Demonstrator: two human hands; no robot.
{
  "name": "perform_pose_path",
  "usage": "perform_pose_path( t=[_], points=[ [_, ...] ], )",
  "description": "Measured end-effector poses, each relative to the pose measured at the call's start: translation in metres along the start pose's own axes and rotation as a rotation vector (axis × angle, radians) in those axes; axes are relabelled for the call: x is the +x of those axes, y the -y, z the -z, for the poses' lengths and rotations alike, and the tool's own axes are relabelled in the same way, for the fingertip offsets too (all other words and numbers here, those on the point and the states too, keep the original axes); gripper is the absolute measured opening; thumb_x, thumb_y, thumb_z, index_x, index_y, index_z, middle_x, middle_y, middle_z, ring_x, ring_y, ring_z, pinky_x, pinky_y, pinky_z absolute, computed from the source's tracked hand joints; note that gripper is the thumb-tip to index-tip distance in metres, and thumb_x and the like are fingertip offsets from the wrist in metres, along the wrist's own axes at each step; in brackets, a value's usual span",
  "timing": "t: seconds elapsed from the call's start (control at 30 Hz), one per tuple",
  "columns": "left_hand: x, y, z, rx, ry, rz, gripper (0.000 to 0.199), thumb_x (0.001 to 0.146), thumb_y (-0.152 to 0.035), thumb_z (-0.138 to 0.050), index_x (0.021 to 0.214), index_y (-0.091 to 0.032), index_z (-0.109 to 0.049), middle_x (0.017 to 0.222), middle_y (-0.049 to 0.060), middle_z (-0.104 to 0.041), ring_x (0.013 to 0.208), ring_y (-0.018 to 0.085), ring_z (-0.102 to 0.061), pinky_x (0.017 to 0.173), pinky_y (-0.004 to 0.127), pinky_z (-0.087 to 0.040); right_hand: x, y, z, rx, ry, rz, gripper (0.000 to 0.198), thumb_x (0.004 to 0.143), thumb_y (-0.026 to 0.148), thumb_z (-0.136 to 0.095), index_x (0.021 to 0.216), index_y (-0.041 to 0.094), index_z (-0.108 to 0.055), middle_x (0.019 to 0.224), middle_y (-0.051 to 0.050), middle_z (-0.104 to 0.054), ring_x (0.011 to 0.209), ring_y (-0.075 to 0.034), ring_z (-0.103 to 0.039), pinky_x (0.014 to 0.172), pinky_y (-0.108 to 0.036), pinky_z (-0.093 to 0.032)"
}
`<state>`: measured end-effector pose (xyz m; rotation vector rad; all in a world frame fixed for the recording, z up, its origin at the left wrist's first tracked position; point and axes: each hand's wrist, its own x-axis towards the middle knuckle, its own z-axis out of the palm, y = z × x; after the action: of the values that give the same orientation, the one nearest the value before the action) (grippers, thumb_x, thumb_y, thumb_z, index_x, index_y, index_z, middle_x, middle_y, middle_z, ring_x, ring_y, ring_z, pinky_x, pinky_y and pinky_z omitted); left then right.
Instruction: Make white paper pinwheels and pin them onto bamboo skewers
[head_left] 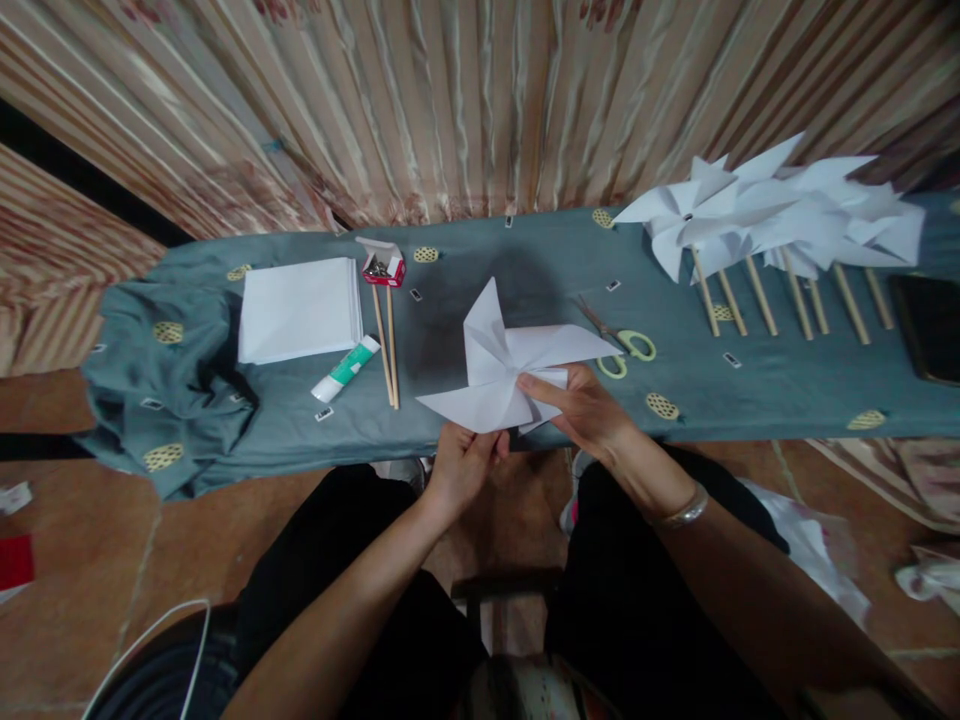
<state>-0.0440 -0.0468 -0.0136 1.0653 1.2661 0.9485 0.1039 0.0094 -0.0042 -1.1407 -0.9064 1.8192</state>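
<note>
A white paper pinwheel point(491, 362) with folded blades is held up over the front edge of the table. My right hand point(589, 408) grips it from the right, with the thumb pressed near its centre and the other fingers behind the paper. Below its lower edge, my left hand point(466, 462) is closed on the paper, fingers curled together. No stick shows on this pinwheel. Just behind my right hand lie scissors point(626, 343) with light green handles, partly covered by a blade tip.
On the left of the grey-green tablecloth point(450, 290) lie a stack of white paper point(300, 310), a glue stick point(346, 368), two wooden sticks point(392, 350) and a small red box of metal pins point(384, 265). Several finished pinwheels point(750, 210) lie at right, beside a dark phone point(928, 325).
</note>
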Motion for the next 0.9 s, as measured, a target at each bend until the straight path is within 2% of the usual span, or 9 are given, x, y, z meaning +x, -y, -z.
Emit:
perform_pose_path(
  t=[0.4,0.7,0.9],
  points=[
    [0.004,0.007,0.001,0.053,-0.009,-0.066,0.039,0.082,-0.040,-0.046,0.050,-0.018,-0.049,0.044,-0.005,-0.036,0.045,0.008,-0.031,0.048,0.022,-0.024,0.001,0.000,-0.004,0.066,-0.010,0.000,0.034,0.059,0.045,-0.086,0.074,0.019,-0.072,0.077,-0.003,-0.074,0.073,-0.018,-0.067,0.070,-0.032,-0.054],
    [0.013,0.011,0.001,0.121,-0.036,-0.112,0.041,0.085,-0.043,-0.045,0.052,-0.018,-0.051,0.045,-0.005,-0.038,0.044,0.008,-0.033,0.048,0.022,-0.026,0.007,-0.005,-0.008,0.093,0.010,0.084,0.031,0.065,0.044,-0.083,0.077,0.018,-0.071,0.077,-0.003,-0.073,0.076,-0.020,-0.068,0.073,-0.035,-0.054],
    [0.012,0.003,0.002,0.066,-0.010,-0.093,0.039,0.083,-0.038,-0.047,0.049,-0.018,-0.049,0.044,-0.005,-0.037,0.044,0.007,-0.032,0.047,0.022,-0.024,0.007,-0.003,-0.006,0.064,0.005,0.098,0.034,0.064,0.046,-0.083,0.082,0.020,-0.070,0.078,-0.002,-0.073,0.073,-0.020,-0.066,0.066,-0.034,-0.054]
  ],
)
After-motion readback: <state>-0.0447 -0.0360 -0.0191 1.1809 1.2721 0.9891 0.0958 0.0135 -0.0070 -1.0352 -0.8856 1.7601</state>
